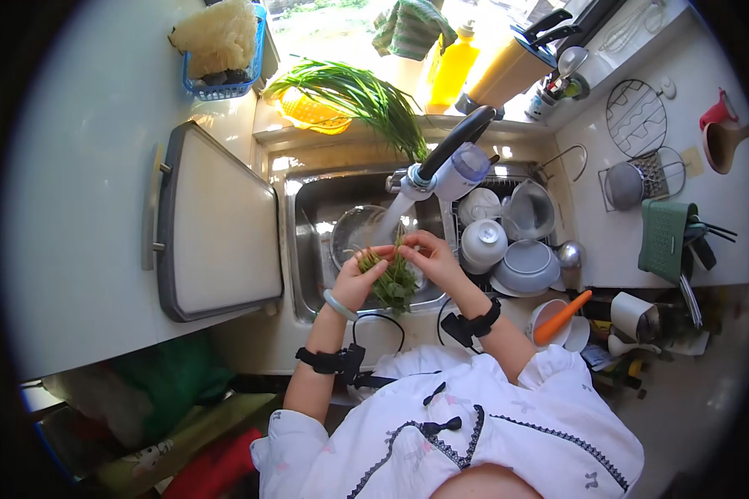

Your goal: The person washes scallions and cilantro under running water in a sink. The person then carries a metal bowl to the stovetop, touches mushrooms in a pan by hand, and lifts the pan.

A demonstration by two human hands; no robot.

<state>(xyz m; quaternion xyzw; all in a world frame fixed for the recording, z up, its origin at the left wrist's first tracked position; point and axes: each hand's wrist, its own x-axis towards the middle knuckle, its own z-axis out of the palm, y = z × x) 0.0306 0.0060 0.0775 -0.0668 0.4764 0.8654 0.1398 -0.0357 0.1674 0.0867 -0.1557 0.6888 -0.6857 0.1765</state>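
Left hand point(363, 279) holding tight to leafy greens point(396, 288) over the sink point(314, 218), right hand point(431, 256) pinching the top of them, clear bowl point(346, 232) sitting just past, water point(396, 214) falling from the tap point(464, 135), long green stalks point(351, 90) lying on a yellow basket point(306, 114) behind.

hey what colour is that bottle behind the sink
The bottle is bright yellow, clearest in the head view.

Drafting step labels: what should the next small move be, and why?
Probably ease the leafy greens forward under the running water. The left hand holds the bunch, the right hand is at its stems, and the leaves appear to hang on the near side of the stream, which falls toward the clear bowl.
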